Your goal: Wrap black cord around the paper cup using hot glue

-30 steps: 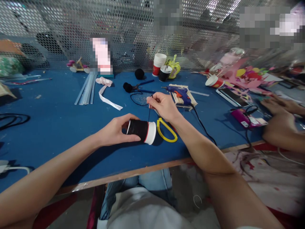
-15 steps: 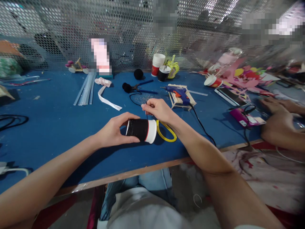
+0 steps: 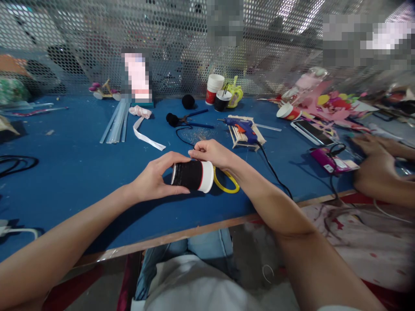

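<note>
Black cup (image 3: 188, 175) | long axis left-right | white end (image 3: 208, 177) rightward (left hand (image 3: 152, 176) holding)

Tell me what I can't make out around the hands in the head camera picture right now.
All in the head view:
- Where the black cord meets the black-wrapped cup: hidden by the right hand.
- The cup's underside: turned away from the camera.
- The rest of the yellow loop: covered by the right wrist.
- The black cable's full extent: cut off by the left edge.
- Another person's hand: too blurred to tell what it touches.
</note>
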A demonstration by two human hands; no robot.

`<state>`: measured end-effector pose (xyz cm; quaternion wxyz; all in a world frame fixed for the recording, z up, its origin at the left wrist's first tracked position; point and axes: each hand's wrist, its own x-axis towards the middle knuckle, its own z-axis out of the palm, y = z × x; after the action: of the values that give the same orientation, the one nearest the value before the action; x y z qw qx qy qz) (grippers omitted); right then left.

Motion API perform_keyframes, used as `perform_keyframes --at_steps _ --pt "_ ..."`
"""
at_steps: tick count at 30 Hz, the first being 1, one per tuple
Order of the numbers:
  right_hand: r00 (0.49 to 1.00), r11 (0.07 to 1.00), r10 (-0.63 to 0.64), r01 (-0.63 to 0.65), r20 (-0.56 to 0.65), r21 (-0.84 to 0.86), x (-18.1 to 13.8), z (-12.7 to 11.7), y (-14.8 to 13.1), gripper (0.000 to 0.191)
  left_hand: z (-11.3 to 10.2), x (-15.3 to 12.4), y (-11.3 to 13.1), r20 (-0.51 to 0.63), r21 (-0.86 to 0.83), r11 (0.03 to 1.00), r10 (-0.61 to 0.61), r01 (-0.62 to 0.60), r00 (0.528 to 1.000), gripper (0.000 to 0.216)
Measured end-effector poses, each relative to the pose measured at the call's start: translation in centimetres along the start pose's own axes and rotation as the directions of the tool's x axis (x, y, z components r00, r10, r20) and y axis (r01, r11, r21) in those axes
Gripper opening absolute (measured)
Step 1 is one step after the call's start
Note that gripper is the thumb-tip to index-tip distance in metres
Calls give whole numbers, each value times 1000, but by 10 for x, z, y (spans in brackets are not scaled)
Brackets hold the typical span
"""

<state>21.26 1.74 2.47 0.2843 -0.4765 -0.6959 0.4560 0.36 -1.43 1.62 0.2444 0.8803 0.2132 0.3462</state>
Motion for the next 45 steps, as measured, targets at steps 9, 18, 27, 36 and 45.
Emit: perform_keyframes --at_steps 9,18,27,36,45 --pt "1000 997 3 -3 2 -82 1 -2 -1 42 1 1 1 -2 74 997 37 -37 999 60" --pt "1000 995 9 -7 16 -103 0 -3 -2 40 0 1 1 2 112 992 64 -64 998 60" --pt "1000 994 7 -4 25 -107 -1 -2 -3 40 1 0 -3 22 108 988 113 -114 993 60" --pt "996 977 -15 -5 92 211 -7 -16 -11 44 1 1 -11 -73 27 999 -19 21 997 49" --pt "978 987 -91 113 186 -111 -14 -17 -11 59 5 -2 -18 3 -280 901 -344 331 939 67"
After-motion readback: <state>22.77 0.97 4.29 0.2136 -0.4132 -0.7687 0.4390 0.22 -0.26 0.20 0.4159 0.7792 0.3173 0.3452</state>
